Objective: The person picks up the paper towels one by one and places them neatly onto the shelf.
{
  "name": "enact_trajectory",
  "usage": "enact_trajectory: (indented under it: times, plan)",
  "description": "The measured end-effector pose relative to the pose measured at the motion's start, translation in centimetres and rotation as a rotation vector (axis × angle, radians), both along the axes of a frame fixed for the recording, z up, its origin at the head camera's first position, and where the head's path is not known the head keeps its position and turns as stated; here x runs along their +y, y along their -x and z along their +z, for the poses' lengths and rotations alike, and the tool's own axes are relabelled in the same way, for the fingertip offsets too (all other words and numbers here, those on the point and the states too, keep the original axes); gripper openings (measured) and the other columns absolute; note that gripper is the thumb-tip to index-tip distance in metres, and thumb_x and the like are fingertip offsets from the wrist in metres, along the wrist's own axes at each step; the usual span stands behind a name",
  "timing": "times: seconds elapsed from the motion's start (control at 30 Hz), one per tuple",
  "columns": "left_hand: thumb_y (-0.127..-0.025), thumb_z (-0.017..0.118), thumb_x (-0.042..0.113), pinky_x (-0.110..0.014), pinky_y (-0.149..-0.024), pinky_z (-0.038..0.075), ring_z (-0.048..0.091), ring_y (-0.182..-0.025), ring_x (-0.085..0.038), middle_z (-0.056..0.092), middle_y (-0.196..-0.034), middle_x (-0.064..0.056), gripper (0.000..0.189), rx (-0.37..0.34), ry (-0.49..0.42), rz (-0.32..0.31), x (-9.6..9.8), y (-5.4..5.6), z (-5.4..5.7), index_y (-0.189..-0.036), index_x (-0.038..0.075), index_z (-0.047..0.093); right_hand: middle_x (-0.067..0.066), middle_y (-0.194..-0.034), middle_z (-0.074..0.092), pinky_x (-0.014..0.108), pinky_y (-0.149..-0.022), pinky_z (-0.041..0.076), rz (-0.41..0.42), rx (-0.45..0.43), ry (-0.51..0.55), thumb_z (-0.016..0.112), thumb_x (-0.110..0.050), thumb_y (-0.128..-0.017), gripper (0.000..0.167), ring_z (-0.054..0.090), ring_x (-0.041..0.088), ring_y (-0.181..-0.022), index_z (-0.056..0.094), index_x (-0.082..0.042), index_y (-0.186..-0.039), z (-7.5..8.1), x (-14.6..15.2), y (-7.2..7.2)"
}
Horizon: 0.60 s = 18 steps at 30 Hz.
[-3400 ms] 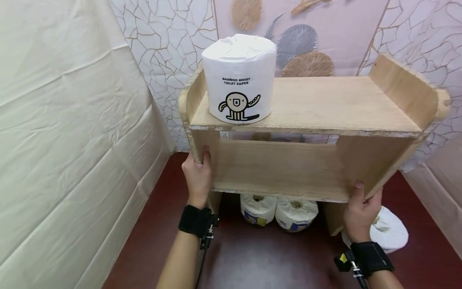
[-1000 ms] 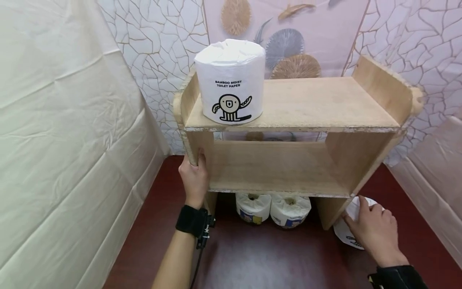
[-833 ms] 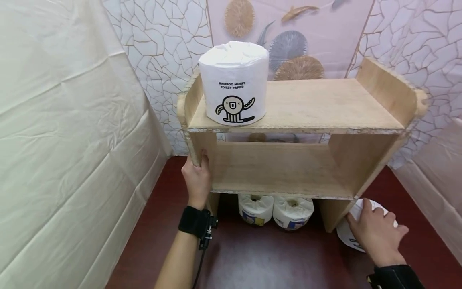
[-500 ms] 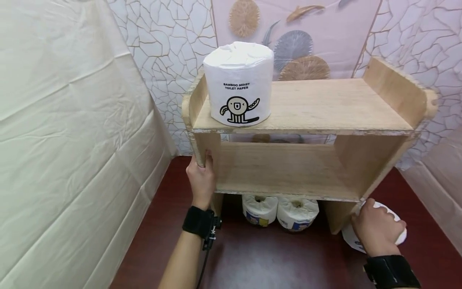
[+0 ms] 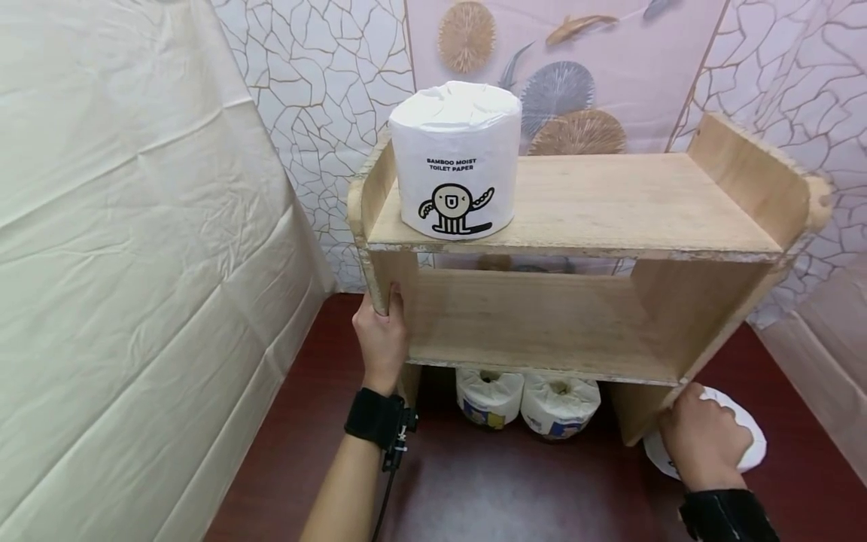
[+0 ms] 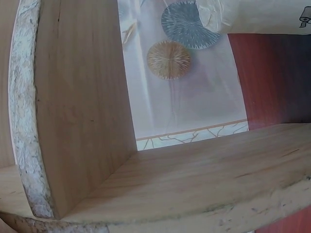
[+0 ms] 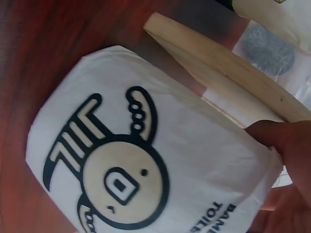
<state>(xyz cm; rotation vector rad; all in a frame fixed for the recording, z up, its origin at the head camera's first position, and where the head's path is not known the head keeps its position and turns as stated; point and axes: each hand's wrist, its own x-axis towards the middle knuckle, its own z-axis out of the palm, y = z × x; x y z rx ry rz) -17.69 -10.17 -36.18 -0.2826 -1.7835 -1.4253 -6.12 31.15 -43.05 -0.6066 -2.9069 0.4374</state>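
A wooden shelf (image 5: 542,316) stands on the dark red table, and my left hand (image 5: 382,335) grips the front edge of its left side panel. My right hand (image 5: 704,436) is at the shelf's lower right, fingers curled over the top of a white toilet paper roll (image 7: 160,141). The right wrist view shows the thumb against the wrapper near the roll's top, with the other fingers partly hidden. The roll stands on the table beside the shelf's right panel. Another wrapped toilet paper roll (image 5: 457,162) sits on the left of the top board. Only the shelf's wood fills the left wrist view's foreground.
Two smaller toilet paper rolls (image 5: 489,399) stand side by side under the shelf's lower board. A pale cloth (image 5: 135,301) hangs along the left side. Behind the shelf is a patterned backdrop (image 5: 318,90).
My right hand has let go of the shelf's right panel, moved down to the roll beside it and curled its fingers on the top. My left hand keeps its grip on the shelf.
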Motion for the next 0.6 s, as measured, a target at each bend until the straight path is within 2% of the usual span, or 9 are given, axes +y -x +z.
enact_trajectory:
  times: [0.17, 0.23, 0.33, 0.43, 0.47, 0.6]
  plan:
    - [-0.108, 0.062, 0.014, -0.046, -0.075, 0.054, 0.073, -0.093, -0.036, 0.073, -0.118, -0.026, 0.032, -0.004, -0.006, -0.010, -0.2, -0.1, 0.0, -0.132, -0.007, 0.066, 0.047, -0.091, 0.058, 0.069, -0.057, 0.041, -0.002, 0.025, 0.000, 0.054, -0.015, -0.092, 0.033, 0.058, 0.063, -0.084, 0.051, 0.016, -0.101, -0.3, 0.0, 0.1]
    - [-0.108, 0.062, 0.015, -0.042, -0.074, 0.053, 0.071, -0.089, -0.031, 0.074, -0.117, -0.025, 0.032, -0.006, -0.009, -0.013, -0.2, -0.1, 0.0, -0.132, -0.007, 0.066, 0.047, -0.093, 0.058, 0.069, -0.057, 0.040, -0.003, 0.031, 0.006, 0.053, -0.016, -0.093, 0.033, 0.058, 0.063, -0.085, 0.052, 0.016, -0.102, -0.4, 0.1, 0.0]
    - [-0.109, 0.062, 0.015, -0.036, -0.067, 0.047, 0.060, -0.070, -0.025, 0.073, -0.101, -0.025, 0.031, -0.002, -0.013, -0.020, -0.1, 0.0, 0.0, -0.130, -0.007, 0.067, 0.047, -0.095, 0.058, 0.068, -0.055, 0.040, -0.004, 0.039, 0.011, 0.052, -0.019, -0.096, 0.036, 0.058, 0.063, -0.087, 0.053, 0.015, -0.104, -0.4, 0.2, -0.3]
    - [-0.109, 0.061, 0.015, -0.032, -0.059, 0.038, 0.044, -0.059, -0.019, 0.068, -0.087, -0.023, 0.030, 0.002, -0.006, -0.014, 0.0, -0.1, -0.1, -0.128, -0.006, 0.068, 0.046, -0.096, 0.058, 0.066, -0.053, 0.039, 0.004, 0.043, 0.011, 0.054, -0.024, -0.098, 0.040, 0.058, 0.063, -0.087, 0.053, 0.015, -0.104, -0.3, 0.5, -0.8]
    - [-0.109, 0.061, 0.015, -0.032, -0.058, 0.036, 0.039, -0.058, -0.019, 0.067, -0.085, -0.022, 0.029, 0.004, -0.005, -0.013, 0.0, -0.1, -0.1, -0.128, -0.006, 0.068, 0.046, -0.095, 0.058, 0.065, -0.052, 0.038, 0.009, 0.046, 0.009, 0.054, -0.025, -0.099, 0.041, 0.058, 0.063, -0.086, 0.053, 0.015, -0.104, -0.1, 0.6, -0.9]
    - [-0.109, 0.061, 0.014, -0.032, -0.057, 0.034, 0.038, -0.057, -0.018, 0.069, -0.088, -0.023, 0.029, 0.005, 0.009, -0.001, 0.0, -0.1, -0.1, -0.127, -0.008, 0.068, 0.045, -0.091, 0.058, 0.063, -0.050, 0.038, 0.030, 0.049, -0.001, 0.057, -0.029, -0.101, 0.045, 0.059, 0.063, -0.082, 0.053, 0.015, -0.101, 0.5, 0.9, -1.5]
